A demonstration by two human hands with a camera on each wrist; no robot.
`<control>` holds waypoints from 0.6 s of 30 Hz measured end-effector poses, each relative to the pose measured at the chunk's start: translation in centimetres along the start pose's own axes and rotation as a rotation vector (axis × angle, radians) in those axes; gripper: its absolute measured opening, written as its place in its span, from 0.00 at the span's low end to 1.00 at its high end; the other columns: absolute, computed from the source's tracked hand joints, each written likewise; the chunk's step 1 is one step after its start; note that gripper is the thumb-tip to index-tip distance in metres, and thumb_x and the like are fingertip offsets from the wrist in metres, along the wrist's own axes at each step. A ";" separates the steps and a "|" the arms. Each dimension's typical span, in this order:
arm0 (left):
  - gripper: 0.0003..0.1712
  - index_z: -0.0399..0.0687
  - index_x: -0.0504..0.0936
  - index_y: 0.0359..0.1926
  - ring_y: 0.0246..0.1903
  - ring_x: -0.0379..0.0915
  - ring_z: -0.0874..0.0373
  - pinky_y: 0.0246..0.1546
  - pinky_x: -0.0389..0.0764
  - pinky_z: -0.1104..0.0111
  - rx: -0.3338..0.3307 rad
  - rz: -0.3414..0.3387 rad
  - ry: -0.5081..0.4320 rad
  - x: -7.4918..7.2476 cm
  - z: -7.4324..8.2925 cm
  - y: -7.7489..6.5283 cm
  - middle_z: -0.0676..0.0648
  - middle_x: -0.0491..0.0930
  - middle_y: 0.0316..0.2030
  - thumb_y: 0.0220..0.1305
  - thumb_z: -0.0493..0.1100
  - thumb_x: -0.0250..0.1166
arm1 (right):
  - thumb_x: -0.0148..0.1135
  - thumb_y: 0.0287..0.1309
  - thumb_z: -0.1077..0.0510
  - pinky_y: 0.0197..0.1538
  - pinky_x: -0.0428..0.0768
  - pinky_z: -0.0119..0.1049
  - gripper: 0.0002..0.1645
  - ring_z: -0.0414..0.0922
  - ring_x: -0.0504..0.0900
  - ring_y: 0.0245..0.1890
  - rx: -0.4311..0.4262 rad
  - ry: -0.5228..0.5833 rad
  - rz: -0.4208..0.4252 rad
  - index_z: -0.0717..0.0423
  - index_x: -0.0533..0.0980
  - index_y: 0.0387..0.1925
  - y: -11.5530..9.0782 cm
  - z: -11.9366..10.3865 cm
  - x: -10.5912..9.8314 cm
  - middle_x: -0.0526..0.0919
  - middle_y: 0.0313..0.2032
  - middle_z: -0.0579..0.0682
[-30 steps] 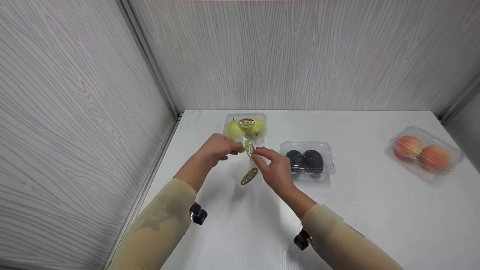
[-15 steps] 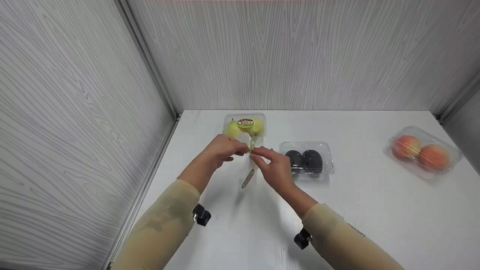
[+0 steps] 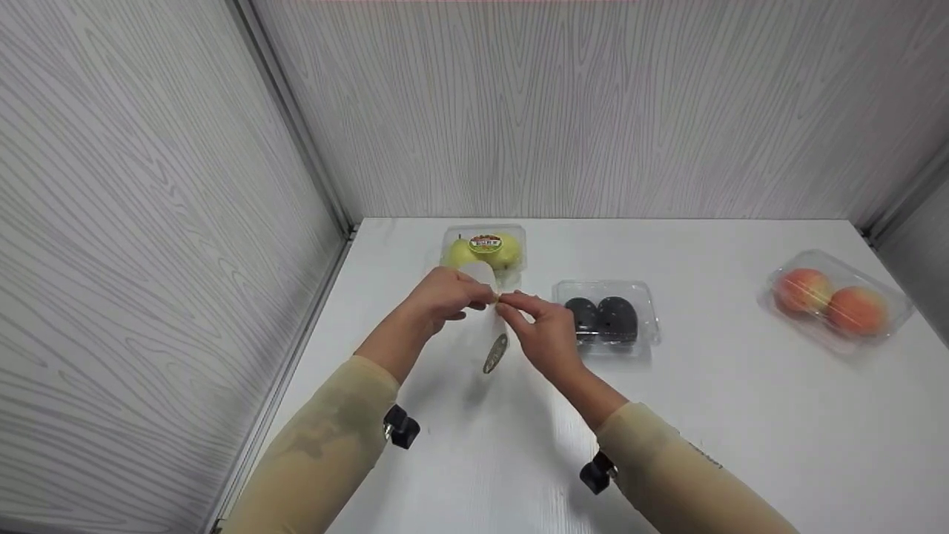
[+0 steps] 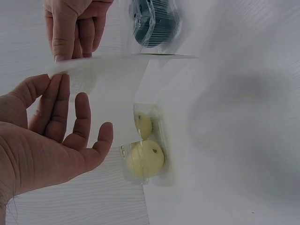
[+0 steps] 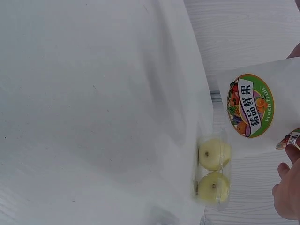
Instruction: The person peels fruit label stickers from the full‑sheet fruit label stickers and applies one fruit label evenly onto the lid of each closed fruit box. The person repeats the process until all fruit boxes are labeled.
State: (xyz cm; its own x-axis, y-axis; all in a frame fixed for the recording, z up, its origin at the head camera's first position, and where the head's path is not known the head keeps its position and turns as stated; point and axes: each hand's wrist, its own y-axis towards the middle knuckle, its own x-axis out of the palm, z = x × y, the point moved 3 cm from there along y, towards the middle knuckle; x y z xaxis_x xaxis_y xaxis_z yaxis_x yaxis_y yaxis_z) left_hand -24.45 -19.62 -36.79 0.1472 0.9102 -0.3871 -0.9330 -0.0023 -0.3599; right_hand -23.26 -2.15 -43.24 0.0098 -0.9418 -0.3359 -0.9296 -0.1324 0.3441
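Between the two hands is a white strip of backing paper (image 5: 284, 101) with oval fruit labels. One "Fresh fruit" label (image 5: 251, 105) lies flat on it, and hangs low in the head view. The left hand (image 3: 451, 291) pinches the strip between thumb and fingertips, its other fingers loosely curled in the left wrist view. Opposite, the right hand (image 3: 547, 330) pinches at a second label (image 5: 291, 139), partly hidden by its fingers. The fingertips of both hands meet closely. Just behind is a clear box of yellow-green pears (image 3: 485, 252) bearing an oval label.
To the right of the hands stands a clear box with two dark round fruits (image 3: 612, 319). Farther right, a clear box holds two red-orange peaches (image 3: 838, 300). All rest on a white table (image 3: 712, 415), with grey wood-grain panels (image 3: 593, 111) at the back and sides.
The left hand has shifted slightly right, closer to the right hand. The strip has turned, so its labels face the head camera less and its white paper shows above the fingers.
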 end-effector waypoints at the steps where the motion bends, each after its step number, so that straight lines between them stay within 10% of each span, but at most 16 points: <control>1: 0.09 0.41 0.94 0.35 0.58 0.81 0.44 0.64 0.77 0.52 0.003 -0.001 0.002 0.0 0.0 0.0 0.44 0.88 0.45 0.63 0.43 0.72 | 0.73 0.67 0.52 0.67 0.78 0.49 0.12 0.46 0.85 0.61 0.004 0.003 -0.002 0.47 0.91 0.49 0.0 0.0 0.0 0.91 0.50 0.45; 18: 0.09 0.45 0.90 0.23 0.52 0.82 0.46 0.62 0.78 0.51 0.013 0.019 -0.006 0.5 0.0 0.4 0.48 0.87 0.34 0.59 0.41 0.73 | 0.73 0.68 0.53 0.67 0.78 0.48 0.11 0.47 0.85 0.61 -0.031 -0.004 0.009 0.48 0.91 0.48 0.1 -0.3 0.1 0.92 0.47 0.44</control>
State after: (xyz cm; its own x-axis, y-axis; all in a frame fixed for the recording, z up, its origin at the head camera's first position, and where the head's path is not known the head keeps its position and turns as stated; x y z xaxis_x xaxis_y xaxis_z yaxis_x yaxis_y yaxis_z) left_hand -24.78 -19.13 -37.14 0.1277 0.9125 -0.3887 -0.9398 -0.0139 -0.3414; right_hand -23.22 -2.30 -43.01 -0.0003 -0.9418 -0.3361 -0.9177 -0.1332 0.3743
